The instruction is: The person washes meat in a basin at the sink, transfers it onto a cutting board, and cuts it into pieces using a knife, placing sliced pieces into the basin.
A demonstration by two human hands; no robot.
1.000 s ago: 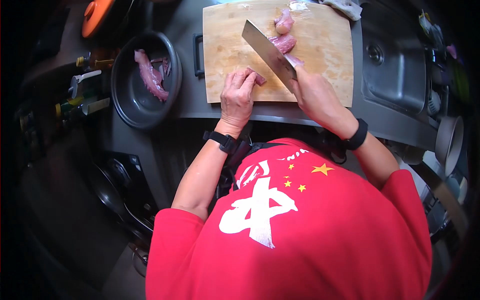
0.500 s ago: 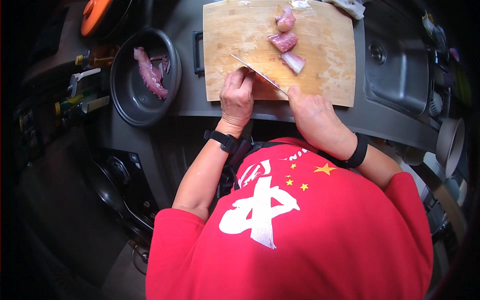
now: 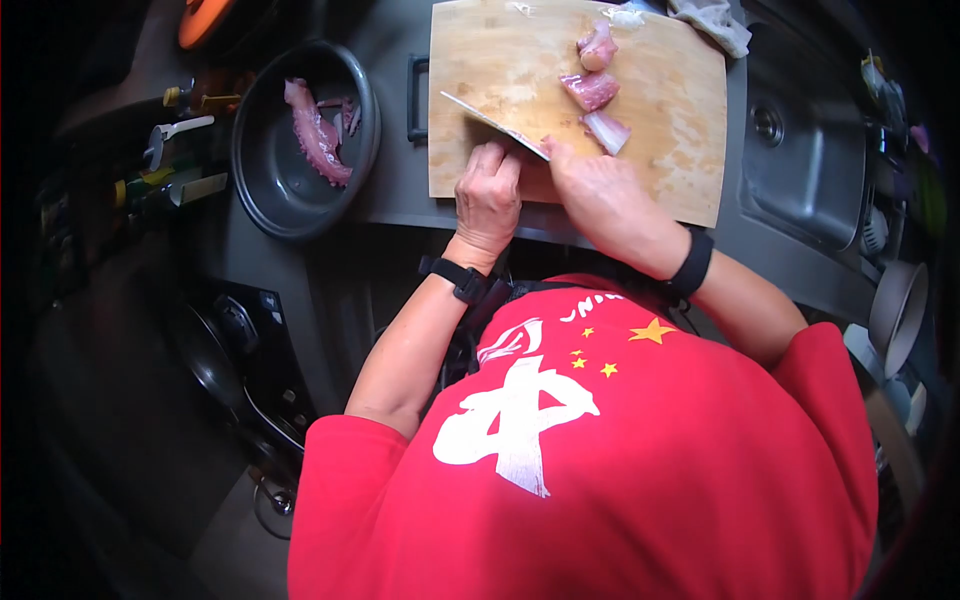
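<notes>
My right hand (image 3: pixel 608 200) is closed around the handle end of a knife (image 3: pixel 492 122). Its thin blade slants up and left over the near part of a wooden cutting board (image 3: pixel 670 135). Just below the blade, my left hand (image 3: pixel 488 200) has its fingers curled at the board's near edge; whatever they hold is hidden. Farther up the board lie a pinkish chunk (image 3: pixel 598 50), a darker pink chunk (image 3: pixel 592 93) and a paler chunk (image 3: pixel 606 132), apparently cut seafood. A long pink piece with a bumpy edge, like a tentacle (image 3: pixel 318 140), lies in a grey bowl (image 3: pixel 250 190).
To the right of the board is a metal sink (image 3: pixel 800 185), with a crumpled cloth (image 3: pixel 715 22) near its far corner. Bottles (image 3: pixel 195 100) stand left of the bowl. A black handle (image 3: pixel 417 98) sticks out beside the board, and an orange lid (image 3: pixel 203 20) is at upper left.
The knife and my right hand have moved left across the board. My left hand stays curled near the front edge. The whole view has shifted slightly; the chunks keep their places on the board.
</notes>
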